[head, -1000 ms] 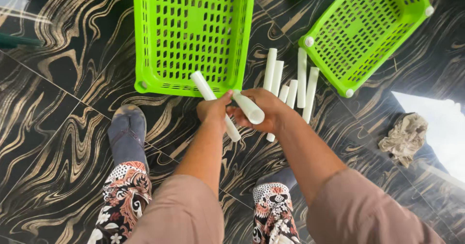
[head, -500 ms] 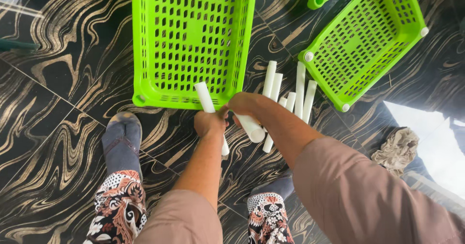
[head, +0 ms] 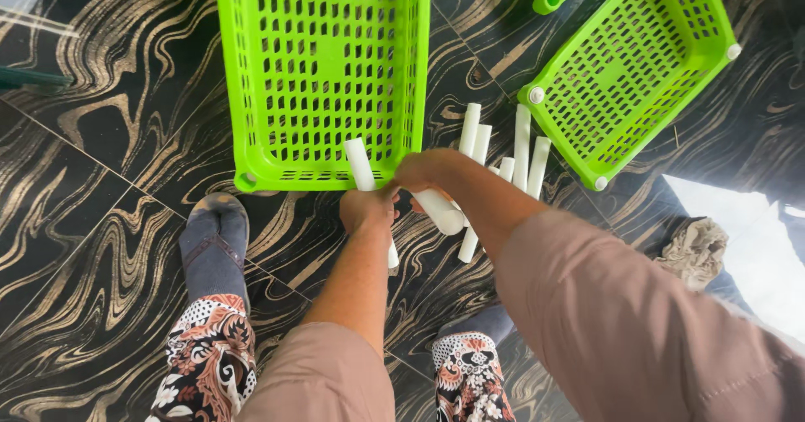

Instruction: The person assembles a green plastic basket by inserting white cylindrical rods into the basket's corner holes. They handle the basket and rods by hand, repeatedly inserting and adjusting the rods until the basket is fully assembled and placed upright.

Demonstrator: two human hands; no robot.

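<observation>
- Gripping a smooth white plastic tube [head: 361,164], the left hand [head: 366,211] is clenched around its middle — the rounded top end pokes up against the near wall of the large green basket [head: 251,95], and the lower end shows below the fist
- the right hand [head: 423,173] is closed on a second white tube [head: 440,212], a thicker cylinder that slants down and to the right out of the fingers
- just behind the hands, a loose pile of tubes [head: 521,147] lies on the floor, all matte white and straight, roughly side by side
- the large basket is rigid lime-green plastic with a slotted grid floor and rounded corners
- a second green basket [head: 637,70] of the same lattice sits tilted to the right, white caps at its corners
- glossy black floor tiles [head: 101,221] with gold marble swirls — a crumpled beige cloth [head: 694,250] lies at the right
</observation>
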